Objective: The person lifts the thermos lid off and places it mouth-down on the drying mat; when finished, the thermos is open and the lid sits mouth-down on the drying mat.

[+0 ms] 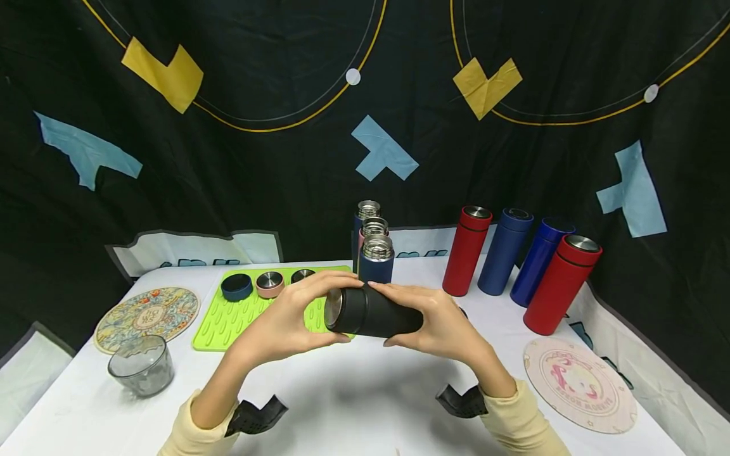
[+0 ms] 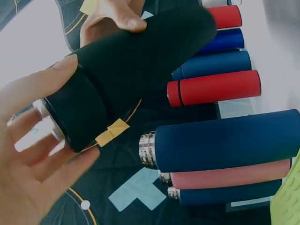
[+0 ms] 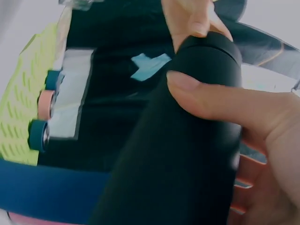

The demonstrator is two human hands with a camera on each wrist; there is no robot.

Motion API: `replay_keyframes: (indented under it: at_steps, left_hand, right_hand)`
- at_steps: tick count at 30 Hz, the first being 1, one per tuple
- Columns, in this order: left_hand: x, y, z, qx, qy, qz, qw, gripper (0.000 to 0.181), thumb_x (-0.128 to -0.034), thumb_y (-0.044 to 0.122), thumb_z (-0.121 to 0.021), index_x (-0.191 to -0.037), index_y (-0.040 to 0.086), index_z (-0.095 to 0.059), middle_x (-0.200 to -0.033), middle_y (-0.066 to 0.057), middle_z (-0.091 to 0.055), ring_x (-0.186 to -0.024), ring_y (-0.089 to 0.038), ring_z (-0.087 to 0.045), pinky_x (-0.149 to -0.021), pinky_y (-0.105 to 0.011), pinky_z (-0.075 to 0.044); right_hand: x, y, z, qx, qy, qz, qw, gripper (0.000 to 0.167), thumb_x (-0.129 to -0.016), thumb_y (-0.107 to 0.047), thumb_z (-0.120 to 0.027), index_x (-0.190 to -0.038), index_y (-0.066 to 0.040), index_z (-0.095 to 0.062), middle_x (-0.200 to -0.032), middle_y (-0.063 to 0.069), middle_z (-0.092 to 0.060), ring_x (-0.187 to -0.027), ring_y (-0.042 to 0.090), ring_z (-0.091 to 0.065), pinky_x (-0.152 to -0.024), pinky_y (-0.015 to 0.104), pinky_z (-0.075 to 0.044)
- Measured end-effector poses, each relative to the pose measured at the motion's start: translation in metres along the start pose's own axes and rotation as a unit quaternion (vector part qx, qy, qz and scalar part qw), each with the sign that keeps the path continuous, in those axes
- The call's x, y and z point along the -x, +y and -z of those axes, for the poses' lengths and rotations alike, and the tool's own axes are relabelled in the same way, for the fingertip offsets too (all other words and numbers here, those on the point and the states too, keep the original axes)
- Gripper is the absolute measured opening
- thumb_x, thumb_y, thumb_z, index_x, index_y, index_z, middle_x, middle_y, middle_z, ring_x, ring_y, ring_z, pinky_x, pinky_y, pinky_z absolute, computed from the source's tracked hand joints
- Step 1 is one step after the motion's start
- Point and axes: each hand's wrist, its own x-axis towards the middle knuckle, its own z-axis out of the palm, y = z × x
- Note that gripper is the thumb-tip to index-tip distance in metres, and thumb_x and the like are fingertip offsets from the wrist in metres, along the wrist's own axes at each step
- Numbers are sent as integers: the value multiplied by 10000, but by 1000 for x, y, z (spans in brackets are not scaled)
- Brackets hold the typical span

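A black thermos flask point(image 1: 376, 311) lies nearly level in the air above the white table, its capped end toward the left. With thumb and fingers around the lid, my left hand point(image 1: 288, 316) grips that end; in the left wrist view the thumb presses the black side near the lid's seam. My right hand point(image 1: 441, 316) holds the body from the other side, its thumb across the black surface in the right wrist view. Directly behind stand three lidless flasks, the nearest a navy flask point(image 1: 376, 263) with a bare steel neck.
A green mat point(image 1: 213, 326) at the left bears three lids, including a pink-rimmed lid point(image 1: 270, 285). Nearby are a patterned round mat point(image 1: 147, 316) and a glass cup point(image 1: 142, 367). Several red and blue flasks, one a red flask point(image 1: 561, 285), stand right, behind a pink round mat point(image 1: 578, 386).
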Motion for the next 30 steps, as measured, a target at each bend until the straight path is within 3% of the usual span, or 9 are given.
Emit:
replay_keyframes:
  at_steps: [2,5,12,15,18,22,26,30]
  left_hand:
    - [1,1,2,-25,-50,-121,9999,718,-671,169,-900,-1309,240,-581,-1337,79,-537,-1234,-141,-494,-960,-419,-482]
    - [1,2,3,6,7,-142,9999,676,-683,196,-894,-1289,222,-598,-1307,68,-562,-1195,-143,-525,-920,-368,-514]
    - [0,2,-1,166,343,491,9981,656,-691,332,-880,-1269,203,-597,-1243,59,-606,-1044,-130,-600,-784,-239,-552]
    - [0,1,-1,149,286,628,9975,663,-700,360,-869,-1279,208,-583,-1247,61,-602,-1023,-124,-604,-777,-235,-553]
    - [0,1,1,105,37,457,9989,688,-707,359,-864,-1308,219,-560,-1276,66,-582,-1076,-125,-582,-815,-269,-551]
    - [2,3,4,40,-240,17,9997,738,-689,236,-890,-1341,225,-543,-1327,65,-542,-1186,-137,-523,-913,-354,-518]
    - [2,6,5,-29,-177,-306,9994,734,-668,116,-896,-1321,204,-572,-1348,50,-529,-1239,-156,-491,-959,-393,-488]
    - [2,5,5,-30,-10,-362,9993,695,-682,136,-890,-1304,186,-585,-1324,40,-549,-1213,-159,-516,-924,-356,-513]
  right_hand:
    - [1,-1,2,-338,-174,-175,9991,867,-623,-150,-925,-1393,-223,-535,-1279,-42,-612,-1091,144,-612,-891,339,-530]
    - [1,-2,2,-341,-212,-206,9990,868,-628,-161,-923,-1398,-228,-528,-1285,-43,-607,-1098,144,-611,-888,333,-532]
    - [2,-5,-3,787,219,141,9966,847,-635,-208,-919,-1391,-232,-538,-1298,14,-605,-1168,185,-583,-936,408,-505]
    - [1,-6,-4,1205,357,282,9917,838,-639,-213,-914,-1389,-240,-540,-1292,18,-609,-1165,193,-586,-938,406,-504]
    - [2,-8,-3,1288,362,358,9904,835,-638,-199,-912,-1387,-238,-543,-1284,18,-612,-1162,198,-587,-939,406,-504]
    - [3,-9,0,824,191,281,9960,843,-635,-195,-917,-1388,-222,-542,-1287,16,-612,-1166,190,-583,-937,407,-504]
    - [4,-9,2,383,80,151,9991,858,-634,-212,-922,-1398,-214,-531,-1294,-2,-607,-1161,175,-586,-924,397,-511]
    - [3,-10,1,498,176,171,9985,861,-634,-214,-921,-1400,-222,-528,-1301,2,-603,-1167,176,-584,-932,398,-507]
